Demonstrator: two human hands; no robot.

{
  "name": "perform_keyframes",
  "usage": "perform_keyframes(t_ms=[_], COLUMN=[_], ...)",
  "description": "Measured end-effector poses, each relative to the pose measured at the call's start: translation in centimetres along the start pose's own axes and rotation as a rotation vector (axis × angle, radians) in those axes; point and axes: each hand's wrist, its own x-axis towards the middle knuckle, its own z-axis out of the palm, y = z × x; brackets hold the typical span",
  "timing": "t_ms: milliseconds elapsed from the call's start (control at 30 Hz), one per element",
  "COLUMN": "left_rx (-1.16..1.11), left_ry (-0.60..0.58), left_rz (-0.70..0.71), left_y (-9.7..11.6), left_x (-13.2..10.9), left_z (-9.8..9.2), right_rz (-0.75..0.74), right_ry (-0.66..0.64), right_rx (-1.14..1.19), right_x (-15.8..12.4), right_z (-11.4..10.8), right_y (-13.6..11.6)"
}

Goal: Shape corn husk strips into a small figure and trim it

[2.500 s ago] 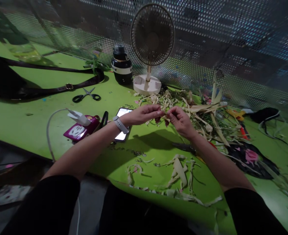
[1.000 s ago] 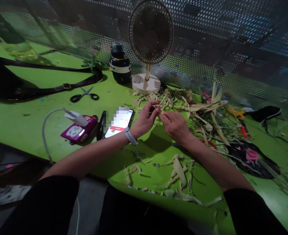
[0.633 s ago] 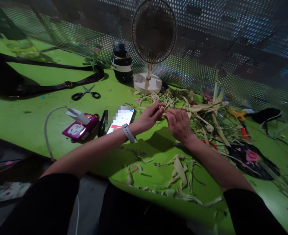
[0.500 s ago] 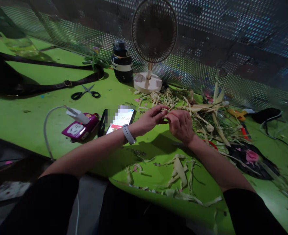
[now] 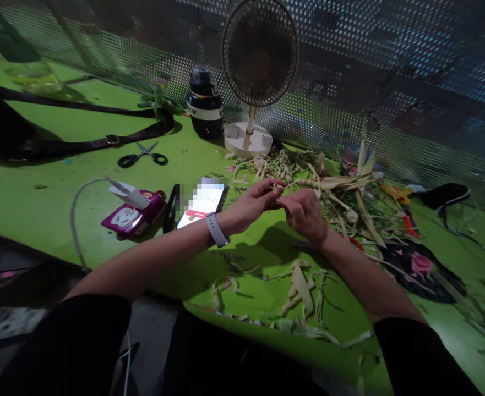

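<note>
My left hand, with a grey watch on its wrist, is closed in a pinch over the middle of the green table. A small pale strip, like dried husk, shows at its fingertips, partly hidden. Close against it on the right, my right hand has its fingers curled and its fingertips meet the same small piece. Just behind both hands lies a heap of dried husks and stalks. Loose pale husk strips are scattered nearer to me.
Left of my hands lie a lit phone, a purple power socket with a white charger, and open scissors. A fan and a dark bottle stand behind. At right are a pink flower and orange-handled pliers.
My right hand has shifted slightly, its fingers lower and a little apart from the left fingers, so the pale strip shows more. The left hand has barely moved.
</note>
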Motion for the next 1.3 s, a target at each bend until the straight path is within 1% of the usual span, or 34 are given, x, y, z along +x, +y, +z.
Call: perform_keyframes(t_ms=[100, 200, 267, 333, 400, 533, 600, 667, 767, 900, 967, 1033, 1100, 1167, 1300], left_rx=[0.064, 0.114, 0.137, 0.153, 0.159, 0.163, 0.177, 0.214, 0.321, 0.462, 0.525, 0.607, 0.696, 0.762, 0.800], left_ry=[0.044, 0.036, 0.008, 0.006, 0.045, 0.153, 0.182, 0.191, 0.158, 0.014, -0.063, -0.109, -0.118, -0.106, -0.105], left_rz=[0.099, 0.203, 0.250, 0.280, 0.302, 0.316, 0.319, 0.330, 0.364, 0.387, 0.378, 0.377, 0.378, 0.377, 0.391], left_y=[-0.1, 0.1, 0.2, 0.3, 0.2, 0.0, -0.1, -0.3, -0.6, -0.4, 0.0, 0.3, 0.6, 0.8, 1.1], left_x=[0.0, -0.1, -0.1, -0.1, 0.1, 0.2, 0.2, 0.1, 0.0, 0.0, 0.1, 0.3, 0.5, 0.5, 0.3], left_z=[0.2, 0.0, -0.2, -0.3, -0.4, -0.4, -0.3, -0.3, -0.3, -0.6, -0.9, -1.2, -1.5, -1.6, -1.5], right_rz=[0.135, 0.258, 0.335, 0.379, 0.340, 0.110, 0.020, -0.019, -0.010, 0.059, 0.115, 0.142, 0.133, 0.137, 0.228], right_ry=[0.114, 0.239, 0.277, 0.273, 0.253, 0.175, 0.112, 0.071, 0.080, 0.136, 0.114, 0.058, 0.014, 0.008, 0.010], right_rx=[0.092, 0.223, 0.286, 0.310, 0.276, 0.025, -0.088, -0.145, -0.178, -0.193, -0.231, -0.241, -0.213, -0.182, -0.074], right_x=[0.7, 1.4, 1.6, 1.7, 1.7, 1.2, 0.9, 0.7, 0.7, 1.5, 2.0, 2.3, 2.4, 2.4, 2.5], right_z=[0.1, 0.2, 0.4, 0.5, 0.5, -0.1, -0.5, -0.7, -0.7, -0.9, -1.2, -1.5, -1.6, -1.4, -1.1], right_y=[-0.5, -0.8, -0.8, -0.7, -0.5, -0.5, -0.5, -0.4, -0.3, -0.4, -0.4, -0.3, -0.2, 0.0, 0.0])
